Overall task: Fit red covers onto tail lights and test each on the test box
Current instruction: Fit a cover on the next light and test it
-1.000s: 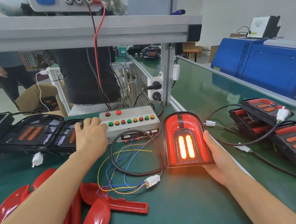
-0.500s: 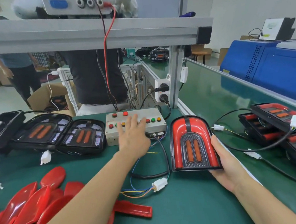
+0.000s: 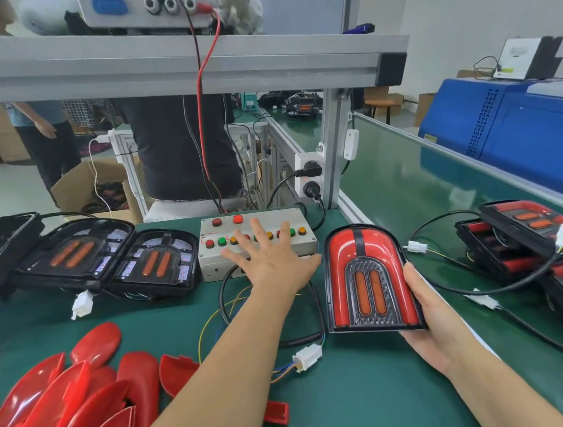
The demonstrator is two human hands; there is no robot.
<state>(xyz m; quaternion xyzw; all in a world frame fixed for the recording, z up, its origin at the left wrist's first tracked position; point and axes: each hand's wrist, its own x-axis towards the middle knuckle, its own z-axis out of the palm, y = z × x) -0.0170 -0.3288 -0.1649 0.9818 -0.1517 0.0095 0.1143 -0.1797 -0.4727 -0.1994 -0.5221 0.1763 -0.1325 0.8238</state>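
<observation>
**Tail light under test near the bench's back edge**

Tail light (image 3: 369,279), arch-shaped with a glossy red cover and a dark textured centre holding two orange bars, stands propped just beside the test box (image 3: 257,241); the right hand (image 3: 432,315) cups its right edge, probably tilting the face toward the eyes; the left hand (image 3: 271,260) spreads straight fingers over the box's coloured buttons, grasping nothing; smooth curved red covers (image 3: 68,406) lie heaped at the front left corner.
</observation>
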